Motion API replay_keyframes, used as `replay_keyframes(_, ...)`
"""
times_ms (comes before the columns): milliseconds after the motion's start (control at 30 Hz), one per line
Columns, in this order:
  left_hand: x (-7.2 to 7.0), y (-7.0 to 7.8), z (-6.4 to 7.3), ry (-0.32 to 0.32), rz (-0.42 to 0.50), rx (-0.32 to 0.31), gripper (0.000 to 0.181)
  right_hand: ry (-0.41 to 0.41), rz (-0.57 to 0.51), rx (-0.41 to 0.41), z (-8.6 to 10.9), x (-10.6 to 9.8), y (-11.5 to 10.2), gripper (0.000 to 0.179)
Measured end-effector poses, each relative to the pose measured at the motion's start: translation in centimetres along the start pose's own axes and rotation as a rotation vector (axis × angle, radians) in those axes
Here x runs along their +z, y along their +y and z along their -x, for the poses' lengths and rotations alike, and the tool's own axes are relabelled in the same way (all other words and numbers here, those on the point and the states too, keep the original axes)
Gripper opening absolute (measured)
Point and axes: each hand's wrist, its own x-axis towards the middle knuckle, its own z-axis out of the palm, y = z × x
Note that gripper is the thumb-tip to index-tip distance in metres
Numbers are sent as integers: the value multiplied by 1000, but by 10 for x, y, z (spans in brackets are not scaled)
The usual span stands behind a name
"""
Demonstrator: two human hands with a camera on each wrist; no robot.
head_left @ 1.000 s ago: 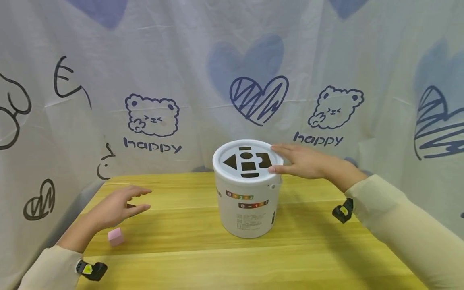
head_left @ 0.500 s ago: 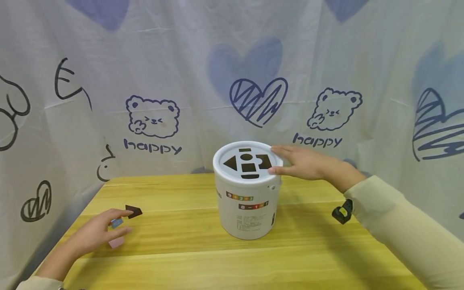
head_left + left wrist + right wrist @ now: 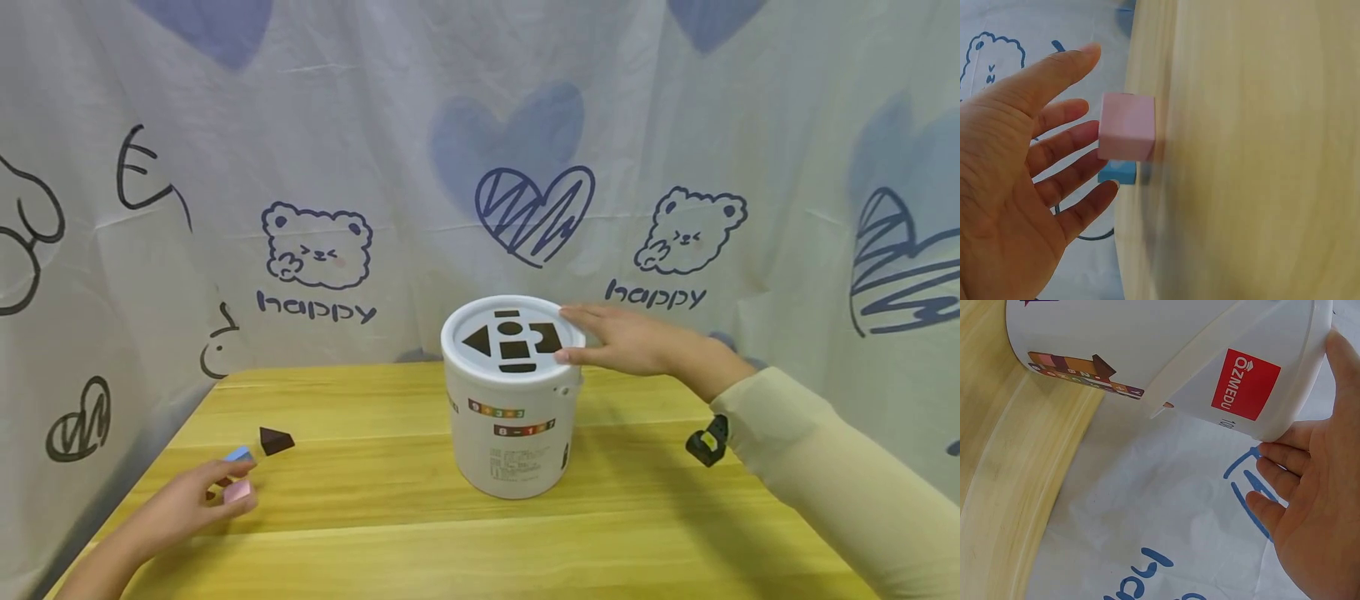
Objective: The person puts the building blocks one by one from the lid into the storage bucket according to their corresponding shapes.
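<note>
My left hand point(image 3: 176, 508) reaches round a pink block point(image 3: 238, 492) at the left of the table. In the left wrist view the thumb stands apart from this pink block point(image 3: 1127, 127), while the fingertips are right at its side. A blue block point(image 3: 240, 455) lies just behind it, partly hidden by the fingers, and a dark brown block point(image 3: 276, 440) lies beyond. My right hand point(image 3: 633, 337) rests with extended fingers on the lid rim of a white bucket point(image 3: 517, 450). The bucket stands upright, its lid point(image 3: 491, 321) cut with several shaped holes.
The light wooden table point(image 3: 390, 550) ends at a back edge before a white curtain point(image 3: 420, 250) printed with hearts and bears. A black strap device point(image 3: 708, 442) hangs at my right wrist. The bucket's white handle point(image 3: 1194, 356) lies against its side.
My left hand has moved down and left, back from the dark brown block to the pink one, uncovering the brown and blue blocks. The right hand has stayed on the bucket rim.
</note>
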Motion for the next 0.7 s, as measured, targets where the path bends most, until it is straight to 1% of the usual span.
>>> replay_keyframes(133,2,-8,2,-30,-1,-38,61,-1,-3,0,0,1,0,101)
replay_keyframes(267,4,-14,3,-32,-7,-63,64,-2,-1,-3,0,1,1,100)
replay_keyframes(400,5,-16,2,-32,-25,-73,61,5,14,-20,0,2,1,98)
replay_keyframes(500,6,-15,1,-23,-70,-75,56,7,24,-27,-1,2,2,98)
replay_keyframes(567,6,-13,0,-17,-82,-74,54,8,24,-27,-1,2,2,98)
replay_keyframes(700,5,-6,-2,-18,-67,-62,54,8,23,-28,-1,1,3,98)
